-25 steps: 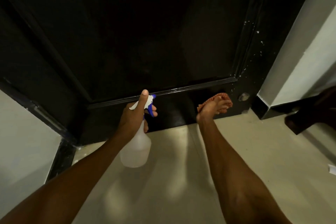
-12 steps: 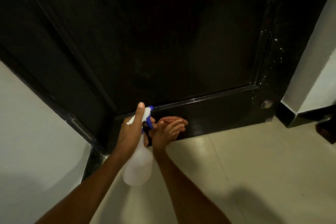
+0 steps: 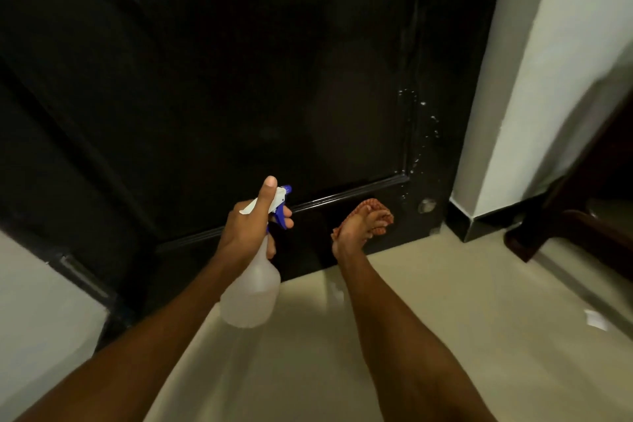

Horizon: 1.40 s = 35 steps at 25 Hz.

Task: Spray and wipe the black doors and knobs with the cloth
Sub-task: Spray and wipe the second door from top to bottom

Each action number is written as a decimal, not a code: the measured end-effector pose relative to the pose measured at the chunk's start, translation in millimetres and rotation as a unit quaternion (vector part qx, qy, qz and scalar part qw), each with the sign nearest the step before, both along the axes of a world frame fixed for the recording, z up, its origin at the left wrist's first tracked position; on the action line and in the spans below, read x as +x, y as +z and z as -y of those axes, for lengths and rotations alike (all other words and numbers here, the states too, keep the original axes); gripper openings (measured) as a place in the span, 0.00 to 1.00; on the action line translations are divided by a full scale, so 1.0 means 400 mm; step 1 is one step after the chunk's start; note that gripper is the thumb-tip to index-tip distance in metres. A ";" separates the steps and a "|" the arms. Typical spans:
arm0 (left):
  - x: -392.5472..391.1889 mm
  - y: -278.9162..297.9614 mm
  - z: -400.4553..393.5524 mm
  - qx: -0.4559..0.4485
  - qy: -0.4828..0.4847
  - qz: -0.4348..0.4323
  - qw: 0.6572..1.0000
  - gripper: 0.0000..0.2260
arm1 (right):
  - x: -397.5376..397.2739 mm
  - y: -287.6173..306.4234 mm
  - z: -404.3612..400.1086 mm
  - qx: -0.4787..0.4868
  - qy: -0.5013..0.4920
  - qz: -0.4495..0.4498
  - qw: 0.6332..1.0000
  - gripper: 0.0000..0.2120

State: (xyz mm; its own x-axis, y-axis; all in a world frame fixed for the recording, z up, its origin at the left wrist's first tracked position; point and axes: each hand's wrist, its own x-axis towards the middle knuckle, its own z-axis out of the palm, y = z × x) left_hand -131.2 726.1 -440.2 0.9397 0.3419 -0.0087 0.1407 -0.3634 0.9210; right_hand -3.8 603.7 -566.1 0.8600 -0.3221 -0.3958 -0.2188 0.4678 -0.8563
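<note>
A glossy black door [image 3: 239,79] fills the upper view, its bottom rail just above the floor. My left hand [image 3: 248,228] grips the neck of a translucent spray bottle [image 3: 251,295] with a blue-and-white trigger head, the nozzle pointing at the door's lower rail. My right hand [image 3: 358,228] presses an orange cloth [image 3: 378,207] flat against the bottom rail, fingers spread over it, near the right corner. White spray droplets speckle the door's right stile above the cloth. No knob is in view.
A small round metal fitting [image 3: 427,205] sits on the door's bottom right corner. A white wall [image 3: 548,79] with a black skirting stands right of the door. Dark wooden furniture [image 3: 582,226] is at far right. The floor [image 3: 445,319] is cream tile, with a scrap of paper [image 3: 595,320].
My right hand slid the cloth left along the bottom rail until it was beside the bottle, then back right toward the corner. The left hand kept hold of the bottle.
</note>
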 end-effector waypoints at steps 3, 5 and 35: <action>0.067 0.006 0.106 -0.028 -0.039 0.014 0.999 0.32 | 0.083 0.036 0.116 -0.029 0.041 0.088 0.995 0.30; 0.111 0.012 0.173 -0.039 -0.063 0.021 0.997 0.32 | 0.160 0.055 0.145 -0.048 0.009 0.117 0.992 0.25; 0.202 0.305 0.257 -0.087 -0.066 0.106 0.988 0.33 | 0.129 0.290 0.199 -0.278 0.033 0.050 0.959 0.40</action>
State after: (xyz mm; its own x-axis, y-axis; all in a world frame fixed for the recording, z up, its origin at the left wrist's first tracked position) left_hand -50.3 623.4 -318.2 0.9632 0.2264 0.1449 -0.0995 -0.2002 0.9747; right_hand 47.8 524.1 -450.2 0.9101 -0.4037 -0.0935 -0.1365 -0.0789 -0.9875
